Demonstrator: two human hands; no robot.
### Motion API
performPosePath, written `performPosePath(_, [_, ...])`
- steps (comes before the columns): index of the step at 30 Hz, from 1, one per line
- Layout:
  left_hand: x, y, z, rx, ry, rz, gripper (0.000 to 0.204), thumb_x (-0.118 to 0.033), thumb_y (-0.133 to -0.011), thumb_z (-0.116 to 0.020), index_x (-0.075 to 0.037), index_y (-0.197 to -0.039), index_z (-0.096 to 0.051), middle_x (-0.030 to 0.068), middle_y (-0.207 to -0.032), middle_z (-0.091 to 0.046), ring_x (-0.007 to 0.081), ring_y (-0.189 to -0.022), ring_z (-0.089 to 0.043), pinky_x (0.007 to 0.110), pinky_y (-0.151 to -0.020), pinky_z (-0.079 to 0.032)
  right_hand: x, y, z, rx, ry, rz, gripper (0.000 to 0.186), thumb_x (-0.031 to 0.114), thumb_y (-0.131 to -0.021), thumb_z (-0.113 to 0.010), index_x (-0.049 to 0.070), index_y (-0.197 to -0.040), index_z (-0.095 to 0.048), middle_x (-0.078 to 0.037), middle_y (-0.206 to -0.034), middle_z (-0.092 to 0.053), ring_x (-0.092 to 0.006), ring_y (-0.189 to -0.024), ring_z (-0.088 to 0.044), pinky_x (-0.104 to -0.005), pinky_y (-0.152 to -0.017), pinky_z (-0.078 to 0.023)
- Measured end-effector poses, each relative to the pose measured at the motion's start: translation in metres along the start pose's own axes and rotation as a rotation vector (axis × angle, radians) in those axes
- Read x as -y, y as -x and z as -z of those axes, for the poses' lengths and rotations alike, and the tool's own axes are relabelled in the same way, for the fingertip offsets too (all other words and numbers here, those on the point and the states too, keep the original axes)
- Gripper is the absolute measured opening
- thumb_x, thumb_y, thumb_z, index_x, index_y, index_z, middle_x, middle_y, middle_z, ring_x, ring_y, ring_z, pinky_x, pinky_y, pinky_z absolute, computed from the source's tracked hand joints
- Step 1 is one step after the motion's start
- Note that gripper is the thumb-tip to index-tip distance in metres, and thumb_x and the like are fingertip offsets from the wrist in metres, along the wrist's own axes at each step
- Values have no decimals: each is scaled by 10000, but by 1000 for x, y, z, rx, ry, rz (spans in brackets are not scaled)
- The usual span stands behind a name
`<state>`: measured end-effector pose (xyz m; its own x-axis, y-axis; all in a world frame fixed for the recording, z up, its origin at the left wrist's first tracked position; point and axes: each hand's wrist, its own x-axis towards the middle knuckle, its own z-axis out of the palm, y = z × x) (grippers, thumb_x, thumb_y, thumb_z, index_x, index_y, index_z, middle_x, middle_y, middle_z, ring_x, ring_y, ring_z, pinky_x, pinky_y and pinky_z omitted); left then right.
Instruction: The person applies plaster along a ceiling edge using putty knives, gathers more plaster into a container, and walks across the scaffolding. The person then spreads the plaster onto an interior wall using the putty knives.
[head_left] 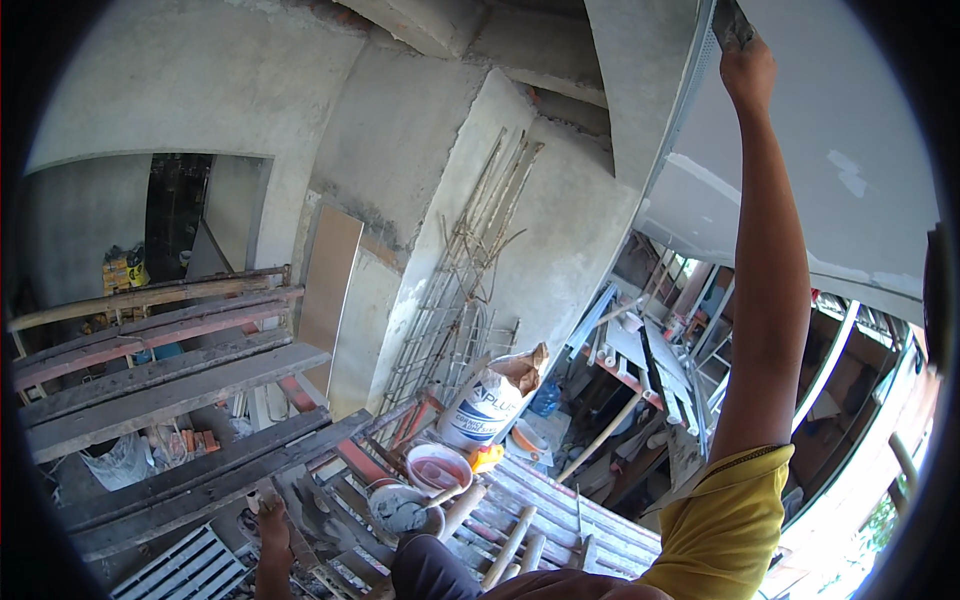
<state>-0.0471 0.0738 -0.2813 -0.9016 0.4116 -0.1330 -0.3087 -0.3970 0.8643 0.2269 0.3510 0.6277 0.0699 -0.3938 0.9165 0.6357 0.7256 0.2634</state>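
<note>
My right hand (748, 75) is raised high overhead, closed on a dark flat-bladed putty knife (733, 25) held against the edge of the grey ceiling board (840, 110). A perforated metal strip (700, 75) runs along that edge, and white filler patches mark the board. Low on the left, my left hand (272, 522) is closed beside a dark plank; what it holds, if anything, I cannot make out. Between my arms, a bucket of grey paste (400, 510) stands near a pinkish tub (438, 468), with a stick-like handle between them.
An open white-and-blue paper sack (490, 400) stands behind the tub, with a yellow object (486, 458) alongside. Wooden slats and poles (510, 545) form the platform. Long planks (180, 385) cross the left. Rebar cages (470, 260) lean on the concrete wall. Boards and clutter (660, 350) lie below right.
</note>
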Motion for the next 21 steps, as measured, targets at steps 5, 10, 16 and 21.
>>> performPosePath(5, [5, -2, 6, 30, 93, -2, 292, -211, -876, -608, -41, -1107, -550, 6, -904, -538, 145, -810, -494, 321, -745, -400, -28, -22, -22, 23, 81, 50, 331, 224, -854, -511, 14, -1083, -623, -249, -985, -647, -437, -955, -598, -466, -832, -474])
performPosePath(10, [-13, 11, -11, -21, -15, -62, 312, -258, -868, -601, -36, -1082, -554, 46, -883, -563, 191, -802, -567, 380, -724, -454, -23, -21, -28, -6, 49, 32, 331, 224, -850, -501, 24, -1085, -620, -245, -999, -645, -438, -968, -591, -464, -848, -469])
performPosePath(16, [-5, 9, -1, -57, -113, -87, 325, -309, -892, -601, -34, -1061, -564, 36, -881, -564, 170, -794, -547, 359, -717, -438, -1, -20, -34, -3, 21, 20, 262, 175, -885, -446, -12, -984, -600, -252, -888, -645, -423, -869, -617, -476, -760, -475])
performPosePath(21, [-16, 14, -9, -91, -196, -64, 284, -260, -878, -620, -24, -1029, -575, 41, -865, -560, 163, -771, -494, 351, -689, -401, 6, -16, -40, -51, -57, -10, 269, 106, -907, -401, -99, -945, -572, -347, -872, -595, -479, -838, -611, -490, -685, -480])
